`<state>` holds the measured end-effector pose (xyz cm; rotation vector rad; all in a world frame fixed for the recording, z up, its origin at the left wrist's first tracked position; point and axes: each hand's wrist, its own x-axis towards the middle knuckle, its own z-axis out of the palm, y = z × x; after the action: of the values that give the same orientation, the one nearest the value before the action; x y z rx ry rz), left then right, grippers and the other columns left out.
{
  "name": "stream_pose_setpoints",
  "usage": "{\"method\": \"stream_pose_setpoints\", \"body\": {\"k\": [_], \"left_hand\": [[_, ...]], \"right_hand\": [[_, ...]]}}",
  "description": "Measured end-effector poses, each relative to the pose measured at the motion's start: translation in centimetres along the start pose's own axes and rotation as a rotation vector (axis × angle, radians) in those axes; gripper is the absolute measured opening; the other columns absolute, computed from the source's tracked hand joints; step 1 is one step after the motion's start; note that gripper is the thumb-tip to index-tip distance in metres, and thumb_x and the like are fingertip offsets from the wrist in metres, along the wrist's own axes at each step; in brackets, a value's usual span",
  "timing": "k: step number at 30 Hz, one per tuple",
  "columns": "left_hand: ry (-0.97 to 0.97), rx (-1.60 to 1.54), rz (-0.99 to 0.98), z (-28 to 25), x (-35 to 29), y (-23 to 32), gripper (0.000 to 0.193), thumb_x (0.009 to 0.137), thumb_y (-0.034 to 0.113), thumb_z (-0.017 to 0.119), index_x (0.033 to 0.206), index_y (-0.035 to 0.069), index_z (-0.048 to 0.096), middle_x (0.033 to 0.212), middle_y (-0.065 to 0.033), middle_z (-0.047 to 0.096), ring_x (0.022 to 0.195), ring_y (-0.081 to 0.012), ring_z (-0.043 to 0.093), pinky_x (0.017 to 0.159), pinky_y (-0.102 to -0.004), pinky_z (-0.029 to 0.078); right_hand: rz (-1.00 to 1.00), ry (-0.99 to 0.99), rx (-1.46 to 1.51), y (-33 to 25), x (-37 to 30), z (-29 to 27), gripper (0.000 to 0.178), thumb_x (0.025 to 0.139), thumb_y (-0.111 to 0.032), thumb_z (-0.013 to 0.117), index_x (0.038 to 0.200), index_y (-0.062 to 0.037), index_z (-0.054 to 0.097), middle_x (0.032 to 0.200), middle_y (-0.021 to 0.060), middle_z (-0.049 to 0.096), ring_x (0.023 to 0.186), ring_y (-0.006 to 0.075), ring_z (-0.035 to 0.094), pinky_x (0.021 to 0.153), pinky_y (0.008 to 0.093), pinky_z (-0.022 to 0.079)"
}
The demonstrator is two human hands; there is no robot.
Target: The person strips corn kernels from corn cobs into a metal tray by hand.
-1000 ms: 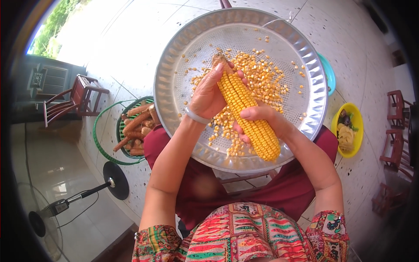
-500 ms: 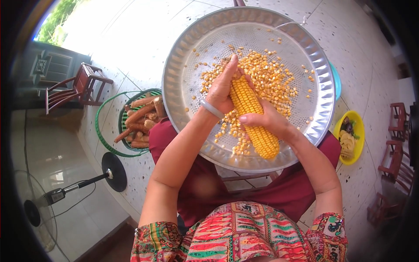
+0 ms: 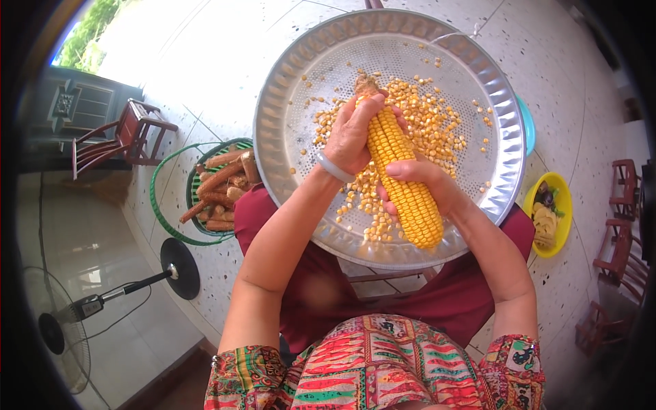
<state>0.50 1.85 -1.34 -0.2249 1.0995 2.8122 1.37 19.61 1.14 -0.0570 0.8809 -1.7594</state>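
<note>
A long yellow corn cob [image 3: 404, 174], covered with kernels along most of its length, slants across the middle of the view. Its brown tip points away from me. My left hand [image 3: 353, 133] is closed round the far part, thumb lying across the top. Lower down, my right hand [image 3: 427, 183] grips the cob's side with the thumb on top; its other fingers are partly hidden beneath. Under both hands lies a wide round metal pan [image 3: 290, 75] with small holes in its bottom. Loose corn kernels [image 3: 435, 126] are heaped in the pan, and some are scattered singly.
Left of the pan, a green basket [image 3: 167, 217] holds several bare cobs [image 3: 222, 179]. To the right stands a yellow bowl [image 3: 564, 222] with pale pieces in it. A wooden chair [image 3: 126, 133] and a standing fan [image 3: 89, 306] are at the left; more chairs [image 3: 618, 246] line the right.
My left thumb has come down from pointing up to lie across the cob, and the brown tip now shows. The cob and right hand have shifted slightly right.
</note>
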Motion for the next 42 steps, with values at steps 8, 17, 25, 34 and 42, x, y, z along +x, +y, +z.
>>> {"method": "stream_pose_setpoints", "body": {"k": [8, 17, 25, 34, 42], "left_hand": [[0.076, 0.03, -0.104, -0.5, 0.6, 0.2, 0.023, 0.098, 0.025, 0.062, 0.104, 0.003, 0.057, 0.086, -0.0096, 0.064, 0.075, -0.0213, 0.067, 0.067, -0.0391, 0.061], [0.033, -0.026, -0.156, -0.7, 0.4, 0.0, 0.04, 0.099, 0.043, 0.062, 0.109, 0.005, 0.056, 0.093, -0.0112, 0.065, 0.083, -0.0228, 0.067, 0.077, -0.0406, 0.059], [-0.207, -0.074, -0.025, -1.2, 0.0, 0.2, 0.046, 0.106, 0.041, 0.047, 0.129, 0.002, 0.049, 0.113, -0.015, 0.061, 0.106, -0.0264, 0.064, 0.094, -0.0452, 0.056], [-0.238, -0.014, 0.004, -0.1, -0.7, 1.1, 0.037, 0.105, 0.034, 0.051, 0.126, 0.004, 0.05, 0.111, -0.015, 0.062, 0.103, -0.028, 0.066, 0.091, -0.0443, 0.057], [-0.189, -0.016, -0.002, -1.3, -0.2, 0.3, 0.03, 0.102, 0.032, 0.058, 0.117, 0.006, 0.055, 0.104, -0.0131, 0.064, 0.096, -0.0259, 0.067, 0.085, -0.0426, 0.059]], "right_hand": [[-0.095, 0.068, -0.436, -0.1, 0.8, 0.2, 0.041, 0.088, -0.025, 0.07, 0.113, 0.0011, 0.053, 0.082, 0.0099, 0.063, 0.063, 0.0168, 0.066, 0.057, 0.0295, 0.056], [-0.075, 0.083, -0.368, 0.1, 0.4, -0.2, 0.041, 0.087, -0.025, 0.07, 0.113, 0.0018, 0.054, 0.081, 0.0095, 0.063, 0.063, 0.0166, 0.066, 0.057, 0.0296, 0.057], [-0.056, -0.013, -0.173, -0.2, 0.1, -0.6, 0.041, 0.089, -0.03, 0.068, 0.113, 0.0014, 0.055, 0.086, 0.0119, 0.064, 0.069, 0.0184, 0.067, 0.061, 0.0308, 0.058], [-0.176, 0.058, -0.436, -0.5, -0.3, -0.4, 0.049, 0.085, -0.024, 0.076, 0.12, 0.002, 0.052, 0.088, 0.0092, 0.064, 0.069, 0.0158, 0.065, 0.062, 0.03, 0.056], [-0.178, 0.132, -0.58, 0.1, 0.2, -0.5, 0.051, 0.082, -0.019, 0.075, 0.123, 0.0035, 0.055, 0.098, 0.0075, 0.065, 0.083, 0.0135, 0.065, 0.074, 0.0289, 0.055]]}}
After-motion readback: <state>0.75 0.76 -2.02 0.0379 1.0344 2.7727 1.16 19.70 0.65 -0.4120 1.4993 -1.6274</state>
